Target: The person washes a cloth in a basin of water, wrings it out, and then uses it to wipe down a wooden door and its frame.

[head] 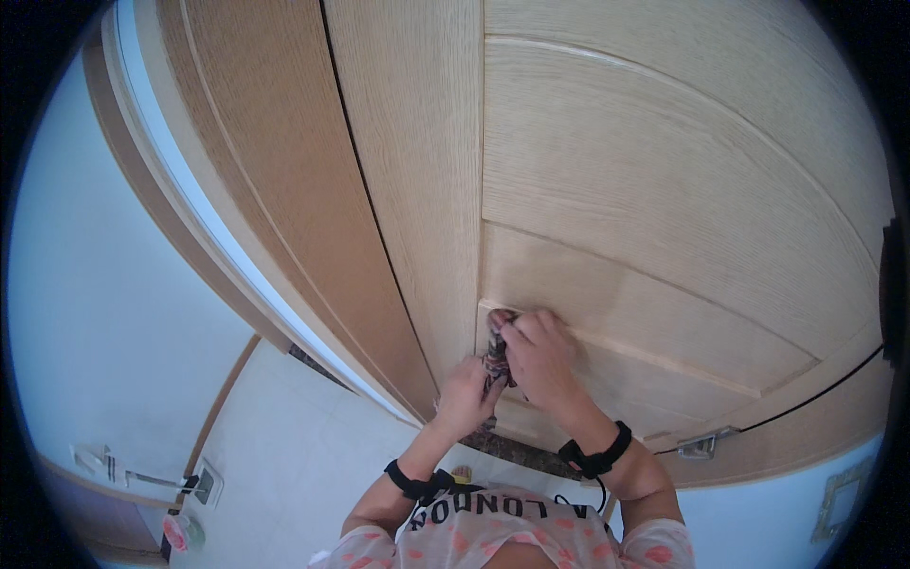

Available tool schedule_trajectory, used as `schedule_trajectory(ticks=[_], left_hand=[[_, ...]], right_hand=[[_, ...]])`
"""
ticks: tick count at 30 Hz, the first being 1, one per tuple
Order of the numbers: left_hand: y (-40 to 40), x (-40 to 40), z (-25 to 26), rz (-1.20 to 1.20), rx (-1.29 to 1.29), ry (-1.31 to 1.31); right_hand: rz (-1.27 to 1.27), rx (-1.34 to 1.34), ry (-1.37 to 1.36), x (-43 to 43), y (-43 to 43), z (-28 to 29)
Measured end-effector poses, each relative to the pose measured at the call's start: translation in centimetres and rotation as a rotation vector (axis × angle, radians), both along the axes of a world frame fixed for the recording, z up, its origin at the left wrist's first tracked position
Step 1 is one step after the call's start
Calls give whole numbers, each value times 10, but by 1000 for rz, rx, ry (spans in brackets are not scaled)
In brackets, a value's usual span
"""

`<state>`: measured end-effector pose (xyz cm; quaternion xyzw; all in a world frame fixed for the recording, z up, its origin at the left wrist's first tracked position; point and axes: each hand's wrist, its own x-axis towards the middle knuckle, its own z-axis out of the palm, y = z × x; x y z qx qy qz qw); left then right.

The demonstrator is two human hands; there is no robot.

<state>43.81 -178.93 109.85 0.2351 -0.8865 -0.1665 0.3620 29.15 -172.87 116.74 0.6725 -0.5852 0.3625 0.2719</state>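
Both hands are at a light wooden door with moulded panels. My left hand grips the lower part of a dark patterned cloth. Above and to its right, my right hand, slightly blurred, holds the upper end of the same cloth against the panel moulding. The cloth is bunched between the two hands, and a bit of it hangs below my left hand. Black straps circle both wrists.
A wooden door frame runs along the left. Pale floor and a dark stone threshold lie below. A metal door handle is at the lower right; a pink and green object stands at the lower left.
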Motion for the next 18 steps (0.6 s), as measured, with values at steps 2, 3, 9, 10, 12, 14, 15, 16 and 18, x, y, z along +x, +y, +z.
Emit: schedule_trajectory(ticks=[2,3,9,10,12,14,15,16,18], left_hand=[[0,0,6,8,55,71],[1,0,10,7,81,101],[-8,3,12,27,47,125],[-8,5,14,49,68,110],[-7,10,25,94,104,71],[-8,14,28,119,104,129],[-7,15,29,130,102,160],[-9,16,30,140,41,184],[-14,17,30,165,-84,234]], right_hand=[[-90,-16,-24,3,0,3],[-132,-11,-16,6,-3,6],[-145,77,101,25,-24,13],[-132,61,111,25,-25,14],[-125,51,118,26,-27,17],[-139,64,115,29,-26,22],[-158,71,111,28,-23,24],[-178,77,106,25,-18,27],[-233,87,132,19,-9,28]])
